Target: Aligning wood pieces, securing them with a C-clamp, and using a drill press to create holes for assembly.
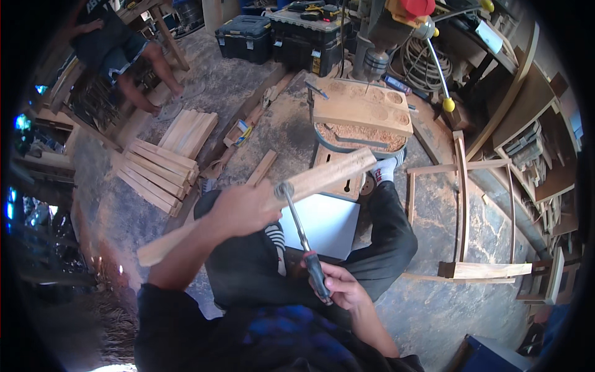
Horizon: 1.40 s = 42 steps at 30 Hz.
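My left hand (pixel 245 209) is wrapped round a long wooden board (pixel 334 173), which slants across my lap from lower left to upper right. A round grey spot (pixel 284 190), perhaps a recess, shows on the board beside my fingers. In my right hand (pixel 346 286) is a hand tool (pixel 316 273) with a black and red handle and a long metal shaft. Its tip meets the round spot; I cannot tell whether it is a chisel or a screwdriver. Beneath the board, a white panel (pixel 328 226) lies between my legs.
Ahead stands a drill press table bearing a plank (pixel 362 105) with round recesses, above wood shavings (pixel 362 137). Stacked wood strips (pixel 158 177) lie to the left, a wooden frame (pixel 462 204) to the right. Toolboxes (pixel 243 37) and a seated person (pixel 124 53) are farther back.
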{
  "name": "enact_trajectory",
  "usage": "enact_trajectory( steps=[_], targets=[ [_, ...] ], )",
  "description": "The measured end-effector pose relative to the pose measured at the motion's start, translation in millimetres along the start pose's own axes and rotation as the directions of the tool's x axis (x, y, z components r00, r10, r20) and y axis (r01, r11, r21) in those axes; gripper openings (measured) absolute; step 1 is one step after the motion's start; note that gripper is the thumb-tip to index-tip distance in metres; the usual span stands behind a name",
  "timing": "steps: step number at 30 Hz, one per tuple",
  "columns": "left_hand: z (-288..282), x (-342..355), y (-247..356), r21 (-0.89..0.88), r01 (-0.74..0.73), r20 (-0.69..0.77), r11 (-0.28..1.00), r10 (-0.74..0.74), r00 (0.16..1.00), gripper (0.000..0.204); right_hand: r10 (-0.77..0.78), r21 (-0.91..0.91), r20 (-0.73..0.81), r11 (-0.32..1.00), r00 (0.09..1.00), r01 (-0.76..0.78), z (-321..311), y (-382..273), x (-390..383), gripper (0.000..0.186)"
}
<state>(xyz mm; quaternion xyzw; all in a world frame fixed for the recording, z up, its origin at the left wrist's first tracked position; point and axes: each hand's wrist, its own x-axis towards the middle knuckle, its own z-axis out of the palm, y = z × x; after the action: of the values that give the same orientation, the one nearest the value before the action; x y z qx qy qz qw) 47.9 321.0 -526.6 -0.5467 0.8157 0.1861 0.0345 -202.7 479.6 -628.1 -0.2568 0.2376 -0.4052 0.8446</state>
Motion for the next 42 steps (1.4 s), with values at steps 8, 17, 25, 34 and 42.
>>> enact_trajectory(
  steps=[8,17,25,34,42],
  targets=[
    [57.2,-27.4,1.6,-0.112,0.007,-0.067,0.994,-0.015,0.998,0.059,0.042,0.464,0.084,0.883,0.996,-0.076,-28.5,47.5,-33.9,0.08],
    [113.0,-51.6,12.0,-0.752,-0.046,-0.041,0.658,0.023,0.999,0.052,0.038,0.688,0.168,0.711,0.985,-0.145,-17.2,4.2,-71.0,0.089],
    [124.1,-45.1,30.5,-0.413,-0.376,-0.337,0.83,0.244,0.909,0.036,0.214,0.568,0.048,0.798,0.976,-0.202,-9.3,10.6,-108.4,0.088],
    [118.0,-16.3,108.6,-0.554,-0.806,-0.423,0.209,0.763,0.488,0.05,0.307,0.474,-0.168,0.859,0.937,-0.196,2.4,-25.3,-86.9,0.056],
    [144.4,9.4,88.6,-0.748,-0.616,-0.561,0.246,0.261,0.786,0.045,-0.722,-0.871,-0.14,0.415,0.677,0.262,24.4,-43.6,-1.6,0.033]
  ],
)
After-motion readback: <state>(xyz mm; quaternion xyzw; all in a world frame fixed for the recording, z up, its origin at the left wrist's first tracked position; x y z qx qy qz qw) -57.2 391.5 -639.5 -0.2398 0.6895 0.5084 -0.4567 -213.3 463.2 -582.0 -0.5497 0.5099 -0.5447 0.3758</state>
